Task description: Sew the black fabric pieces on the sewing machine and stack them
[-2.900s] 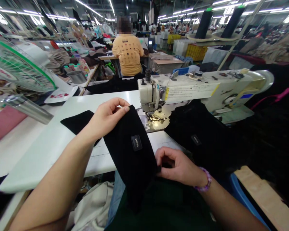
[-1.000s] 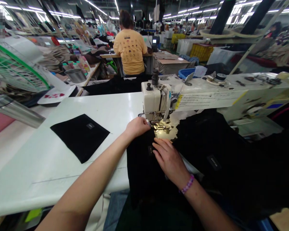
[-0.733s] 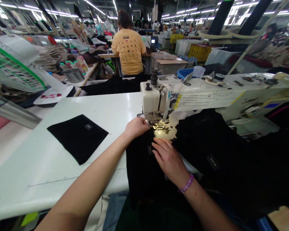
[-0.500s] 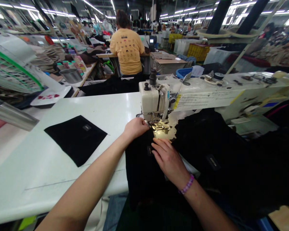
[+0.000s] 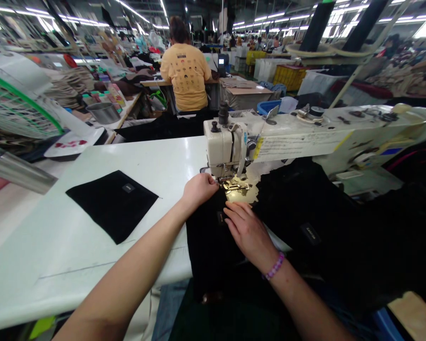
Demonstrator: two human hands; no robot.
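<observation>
Cloth (image 5: pixel 209 241) we held raised earlier now lies by the sewing machine (image 5: pixel 291 128), bringing our work there; our left fingers (image 5: pixel 212 181), curled closed, seem to pinch its far edge; our right fingers (image 5: pixel 236 214) rest on it, loosely spread.

Both forearms (image 5: pixel 138 263) angled inward; left grip (image 5: pixel 212 183) curled in pinch, right grip (image 5: pixel 246 229) palm-down (fingers (image 5: pixel 237 213) nearly straight).
</observation>
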